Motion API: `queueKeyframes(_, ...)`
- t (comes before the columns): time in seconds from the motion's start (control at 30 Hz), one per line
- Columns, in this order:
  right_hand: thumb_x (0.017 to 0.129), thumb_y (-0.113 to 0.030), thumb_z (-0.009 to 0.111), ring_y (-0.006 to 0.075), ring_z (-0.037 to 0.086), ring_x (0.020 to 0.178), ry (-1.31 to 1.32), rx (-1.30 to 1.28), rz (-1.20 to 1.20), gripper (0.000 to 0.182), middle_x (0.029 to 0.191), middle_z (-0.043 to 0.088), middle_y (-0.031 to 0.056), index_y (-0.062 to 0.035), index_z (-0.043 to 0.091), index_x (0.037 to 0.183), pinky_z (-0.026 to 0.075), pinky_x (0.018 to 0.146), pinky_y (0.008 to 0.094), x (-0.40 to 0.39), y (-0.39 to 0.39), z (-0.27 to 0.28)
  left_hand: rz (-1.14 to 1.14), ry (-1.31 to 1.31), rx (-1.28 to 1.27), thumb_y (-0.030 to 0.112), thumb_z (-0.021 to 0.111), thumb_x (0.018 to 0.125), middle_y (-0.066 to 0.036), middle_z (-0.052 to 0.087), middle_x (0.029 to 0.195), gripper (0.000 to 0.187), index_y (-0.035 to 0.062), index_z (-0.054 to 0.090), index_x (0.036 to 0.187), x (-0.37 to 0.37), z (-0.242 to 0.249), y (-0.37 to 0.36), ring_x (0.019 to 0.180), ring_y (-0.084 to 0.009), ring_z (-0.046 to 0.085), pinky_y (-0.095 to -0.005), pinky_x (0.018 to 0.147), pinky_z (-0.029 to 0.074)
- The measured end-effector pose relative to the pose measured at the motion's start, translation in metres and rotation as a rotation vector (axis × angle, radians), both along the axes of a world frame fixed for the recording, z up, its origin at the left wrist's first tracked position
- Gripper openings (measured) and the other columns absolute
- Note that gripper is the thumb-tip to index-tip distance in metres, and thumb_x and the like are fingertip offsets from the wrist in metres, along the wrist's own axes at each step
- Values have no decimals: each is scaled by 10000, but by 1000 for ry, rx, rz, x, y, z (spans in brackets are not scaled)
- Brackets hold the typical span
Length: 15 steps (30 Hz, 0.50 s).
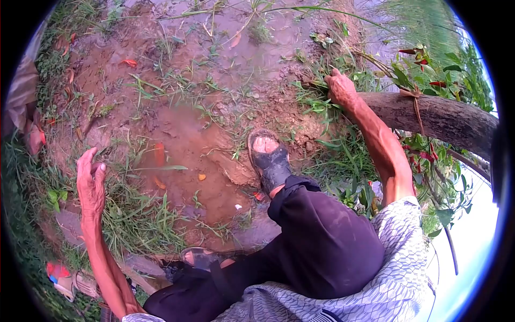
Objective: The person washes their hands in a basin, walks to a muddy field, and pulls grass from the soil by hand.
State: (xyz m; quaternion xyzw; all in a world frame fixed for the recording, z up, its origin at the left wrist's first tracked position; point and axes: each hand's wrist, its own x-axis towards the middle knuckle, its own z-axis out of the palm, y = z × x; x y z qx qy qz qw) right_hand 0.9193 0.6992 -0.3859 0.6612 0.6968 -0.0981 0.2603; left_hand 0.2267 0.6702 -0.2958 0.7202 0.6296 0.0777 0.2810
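My right hand (342,90) is closed at the muddy edge, its fingers wrapped round a tuft of grass (317,99). Beside that wrist a thick log (440,115) slants in from the right. On the left, my left hand (91,182) hangs over mud and grass, holding nothing, with the thumb apart from the slightly bent fingers. A grass clump (142,222) grows just below and right of it. Between the hands lies a shallow brown puddle (185,134).
My sandalled foot (265,155) stands on wet mud by the puddle; another sandal (201,257) shows lower down. A leafy plant with red parts (424,67) hangs over the log. Cloth (22,91) shows at the far left edge. Water (257,32) spreads along the top.
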Motion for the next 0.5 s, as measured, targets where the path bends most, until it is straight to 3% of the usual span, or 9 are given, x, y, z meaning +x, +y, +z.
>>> queueKeyframes(0.1, 750, -142, 563, 392, 637, 923, 109, 154, -174, 273, 997, 644, 229, -97, 641, 1007, 518, 780, 490, -5, 1, 1, -73, 39, 46, 69, 553, 947, -130, 517, 1298, 387, 45, 504, 1330, -2, -13, 0, 980, -226, 577, -326, 880, 478)
queueKeyframes(0.17, 734, -168, 567, 409, 617, 971, 203, 116, -158, 320, 978, 652, 238, -62, 631, 1029, 499, 832, 478, -12, 5, -9, -107, 29, 48, 62, 545, 952, -129, 516, 1294, 384, 46, 499, 1332, 5, -19, 3, 917, -207, 584, -318, 856, 487)
queueKeyframes(0.2, 728, -180, 572, 414, 609, 985, 306, 186, -93, 340, 963, 652, 241, -50, 627, 1038, 492, 847, 473, -15, 2, -16, -81, -3, -4, 91, 541, 960, -132, 514, 1300, 382, 40, 496, 1336, 10, -18, 5, 1008, -226, 560, -331, 908, 462)
queueKeyframes(0.23, 721, -183, 584, 396, 610, 971, 429, 102, -348, 321, 927, 657, 232, -29, 644, 996, 480, 866, 460, -15, 2, -18, -47, -33, -51, 120, 537, 969, -134, 513, 1306, 383, 33, 494, 1339, 16, -15, 8, 1099, -244, 537, -345, 959, 436)
queueKeyframes(0.27, 685, -201, 599, 384, 614, 744, 591, 122, -561, 262, 739, 624, 207, 24, 617, 817, 447, 916, 461, -17, 3, -20, -7, -62, -95, 148, 533, 977, -137, 511, 1312, 387, 27, 491, 1342, 19, -13, 10, 1190, -262, 514, -359, 1011, 411)
queueKeyframes(0.3, 691, -217, 602, 379, 610, 730, 580, -53, -246, 273, 712, 612, 206, 34, 598, 798, 454, 891, 456, -8, 10, -13, -2, -81, -97, 151, 526, 981, -130, 507, 1320, 385, 31, 490, 1345, 21, -11, 11, 1194, -250, 510, -354, 1014, 406)
queueKeyframes(0.4, 740, -303, 615, 389, 611, 786, 444, -160, 22, 341, 769, 619, 217, 25, 578, 826, 475, 814, 456, -1, 10, 5, -119, -19, 78, 101, 538, 969, -138, 515, 1298, 361, 24, 503, 1320, 17, -14, 11, 1136, -253, 545, -326, 925, 465)
queueKeyframes(0.47, 744, -343, 638, 401, 622, 861, 334, 2, -324, 381, 858, 648, 224, 10, 599, 882, 479, 819, 473, -33, -4, 25, -71, -41, 33, 112, 534, 973, -140, 521, 1291, 353, 20, 508, 1313, 18, -14, 9, 1157, -258, 534, -334, 953, 447)
queueKeyframes(0.5, 778, -426, 640, 410, 622, 916, 319, -108, -338, 485, 878, 635, 260, 12, 596, 980, 474, 835, 487, -56, -5, 41, -73, -35, 37, 115, 536, 973, -140, 522, 1288, 353, 20, 508, 1312, 15, -17, 9, 1151, -257, 536, -336, 956, 445)
